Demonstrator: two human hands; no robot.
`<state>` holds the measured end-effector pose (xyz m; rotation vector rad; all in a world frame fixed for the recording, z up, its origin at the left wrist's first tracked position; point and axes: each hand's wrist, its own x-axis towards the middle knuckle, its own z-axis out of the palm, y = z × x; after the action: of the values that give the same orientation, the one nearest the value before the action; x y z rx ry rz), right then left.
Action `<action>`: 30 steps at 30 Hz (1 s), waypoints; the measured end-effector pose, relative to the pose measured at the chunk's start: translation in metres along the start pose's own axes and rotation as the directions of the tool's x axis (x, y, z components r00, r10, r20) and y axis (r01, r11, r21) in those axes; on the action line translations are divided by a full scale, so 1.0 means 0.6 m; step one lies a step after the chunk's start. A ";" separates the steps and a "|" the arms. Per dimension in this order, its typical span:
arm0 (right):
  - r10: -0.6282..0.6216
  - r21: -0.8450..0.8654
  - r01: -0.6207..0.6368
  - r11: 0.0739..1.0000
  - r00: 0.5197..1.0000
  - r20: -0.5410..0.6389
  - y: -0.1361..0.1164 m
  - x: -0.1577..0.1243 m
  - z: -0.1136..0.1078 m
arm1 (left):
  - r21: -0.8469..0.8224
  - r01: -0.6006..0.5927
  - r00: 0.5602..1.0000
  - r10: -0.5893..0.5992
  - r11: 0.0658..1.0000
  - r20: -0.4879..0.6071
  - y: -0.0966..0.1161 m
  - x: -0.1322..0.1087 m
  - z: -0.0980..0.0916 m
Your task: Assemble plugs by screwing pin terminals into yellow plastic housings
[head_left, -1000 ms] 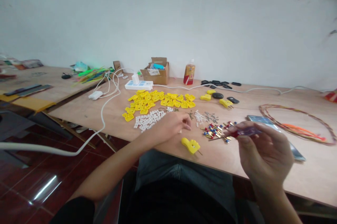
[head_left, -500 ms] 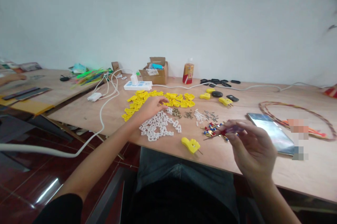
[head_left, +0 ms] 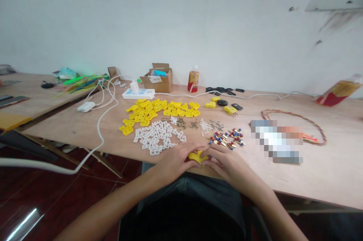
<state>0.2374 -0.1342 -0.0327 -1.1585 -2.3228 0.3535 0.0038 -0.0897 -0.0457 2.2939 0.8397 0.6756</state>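
Observation:
Near the front edge of the table, both my hands are closed on a yellow two-pin plug (head_left: 195, 156). My left hand (head_left: 181, 158) grips its left end between thumb and fingers. From the other side, my right hand (head_left: 225, 159) pinches it; fingers cover much of the plug, and its pins are hidden. Just behind my hands lies a pile of white plastic pieces (head_left: 155, 135). Loose brass pins with red and blue ends (head_left: 221, 139) are scattered behind my right hand. Farther back are several yellow plug shells (head_left: 147, 109) and small screws (head_left: 180, 122).
A white power strip (head_left: 138, 93), an opened cardboard box (head_left: 157, 80) and a bottle (head_left: 193, 79) stand along the wall. Assembled yellow plugs (head_left: 230, 110) lie beside black oval pieces (head_left: 222, 102). A white cable (head_left: 104, 131) crosses the left side. Right of my hands is a coiled cord (head_left: 317, 124).
My left hand has come from the yellow shells to the front edge. My right hand moved left onto the yellow plug, which was lying free; the screwdriver it held is no longer visible.

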 end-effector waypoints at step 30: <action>0.146 0.203 -0.093 0.975 0.953 -0.265 -0.020 0.000 0.029 | 0.131 -0.272 0.898 0.300 0.953 -0.321 0.023 -0.010 0.037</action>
<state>0.2199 -0.1416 -0.0423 -1.1762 -1.9375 0.4156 0.0194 -0.1103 -0.0530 2.4403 0.6912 1.2156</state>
